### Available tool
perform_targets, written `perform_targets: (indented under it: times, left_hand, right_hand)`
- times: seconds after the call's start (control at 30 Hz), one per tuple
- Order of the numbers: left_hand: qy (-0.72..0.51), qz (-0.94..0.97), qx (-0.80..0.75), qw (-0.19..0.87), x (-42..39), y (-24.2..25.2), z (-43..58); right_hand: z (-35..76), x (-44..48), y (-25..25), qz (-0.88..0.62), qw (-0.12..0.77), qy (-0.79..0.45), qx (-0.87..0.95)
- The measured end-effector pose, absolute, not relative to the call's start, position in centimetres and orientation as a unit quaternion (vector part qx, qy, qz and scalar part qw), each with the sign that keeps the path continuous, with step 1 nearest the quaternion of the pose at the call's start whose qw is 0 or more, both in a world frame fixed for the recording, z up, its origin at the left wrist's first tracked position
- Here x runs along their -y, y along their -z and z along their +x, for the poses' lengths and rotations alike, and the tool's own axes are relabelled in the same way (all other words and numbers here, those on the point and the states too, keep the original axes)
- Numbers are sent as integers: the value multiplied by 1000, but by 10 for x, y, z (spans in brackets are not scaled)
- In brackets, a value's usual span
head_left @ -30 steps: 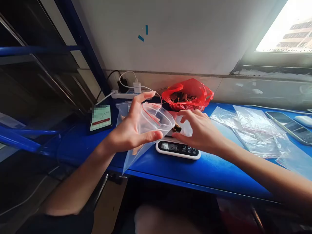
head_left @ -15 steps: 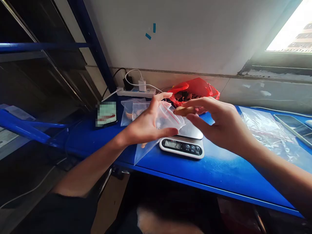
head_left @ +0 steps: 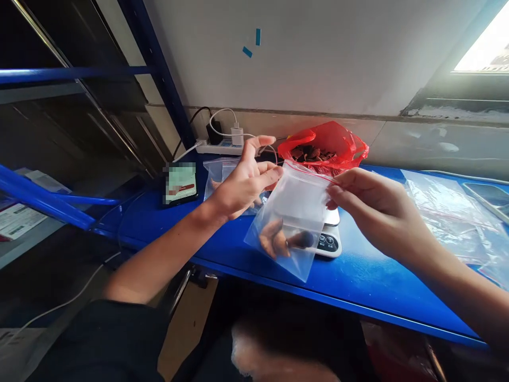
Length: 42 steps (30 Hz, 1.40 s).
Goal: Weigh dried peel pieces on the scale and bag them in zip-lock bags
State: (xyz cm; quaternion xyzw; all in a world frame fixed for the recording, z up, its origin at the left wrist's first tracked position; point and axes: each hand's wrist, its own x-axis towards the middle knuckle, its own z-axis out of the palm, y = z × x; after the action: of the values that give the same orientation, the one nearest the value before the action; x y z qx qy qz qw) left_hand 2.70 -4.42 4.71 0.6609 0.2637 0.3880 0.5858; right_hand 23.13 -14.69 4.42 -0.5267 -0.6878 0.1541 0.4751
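Between my hands hangs a clear zip bag (head_left: pixel 297 204) with a red line along its top. Several brown dried pieces (head_left: pixel 278 240) lie in its lower part; I cannot tell their kind. My left hand (head_left: pixel 254 178) pinches the bag's top left corner between thumb and a finger, its index finger raised. At the top right corner, the thumb and fingers of my right hand (head_left: pixel 363 199) are closed on the same edge. Behind the bag stands a white kitchen scale (head_left: pixel 333 245), its display hidden and part of its buttons showing.
An open red plastic bag (head_left: pixel 350 146) of dark dried pieces stands against the wall. Other filled zip bags (head_left: pixel 212 172) lie left, near a phone (head_left: pixel 181 183) and a power strip (head_left: pixel 204 150). Flat clear bags (head_left: pixel 441 212) and another phone (head_left: pixel 487 199) lie right on the blue table (head_left: pixel 369 281).
The brown piece in my right hand is gone from its fingers, which now grip the zip bag's edge. The bag has turned upright and hangs in front of the scale.
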Motion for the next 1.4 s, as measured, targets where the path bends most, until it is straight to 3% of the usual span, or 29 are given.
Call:
perform_targets:
  times: [0.17, 0.3, 0.4, 0.77, 1.0, 1.1, 1.23, 1.4]
  left_hand:
    - [-360, 623, -264, 642, 43, -35, 35]
    - [-366, 653, -244, 616, 49, -28, 38]
    - [-382, 658, -246, 601, 50, -29, 36]
    - [-411, 667, -276, 556, 47, -34, 30]
    - [-396, 681, -323, 524, 47, -31, 30]
    - [-403, 717, -307, 479, 46, -25, 31]
    - [-388, 781, -296, 390, 52, -17, 35]
    - [-385, 834, -278, 281, 60, -18, 36]
  right_hand:
    - [233, 151, -40, -517, 522, -175, 655]
    - [241, 147, -33, -516, 552, -142, 639]
    - [248, 143, -30, -523, 543, -114, 647]
    - [250, 140, -26, -493, 503, -185, 685]
    - [253, 142, -24, -503, 514, -125, 684]
    - [253, 141, -28, -526, 453, -67, 716]
    - [244, 133, -42, -524, 300, 51, 795]
    - [221, 113, -58, -527, 226, -10, 820]
